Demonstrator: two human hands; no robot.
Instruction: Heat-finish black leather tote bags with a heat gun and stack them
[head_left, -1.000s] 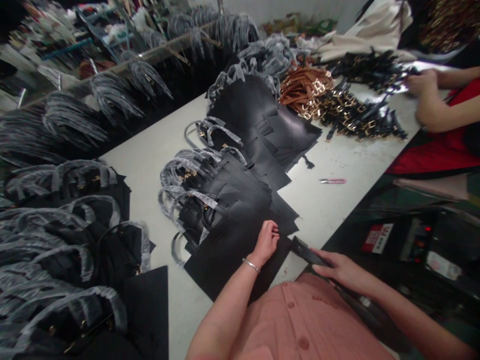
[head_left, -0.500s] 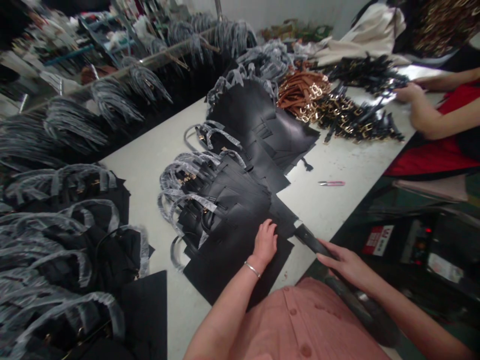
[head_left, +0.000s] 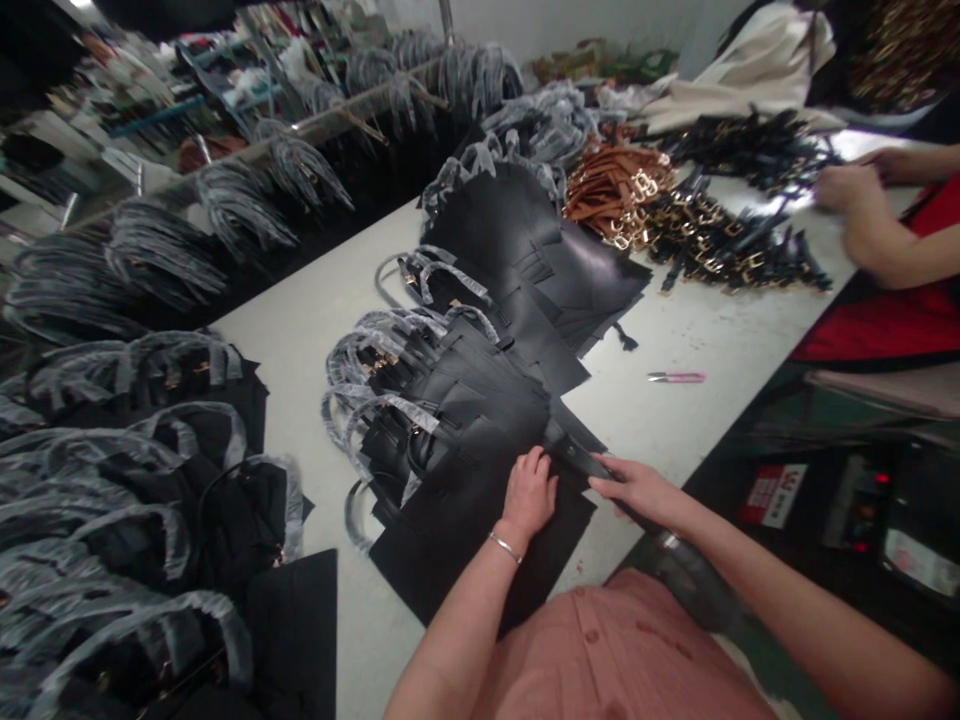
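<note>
Black leather panel [head_left: 465, 530]: flat, matte, approx. square, nearest piece in an overlapping row of similar panels [head_left: 480, 390] on a white table [head_left: 315, 300], pressed down by left hand [head_left: 529, 492]. Black strap [head_left: 576, 456]: long, narrow, lying diagonally over the panel's right corner, far tip on the leather, held in right hand [head_left: 637, 490], near end running off the table's right edge.

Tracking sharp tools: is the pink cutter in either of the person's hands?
No, the pink cutter lies on the white table, apart from the left hand and right hand at the black leather pieces.
</note>
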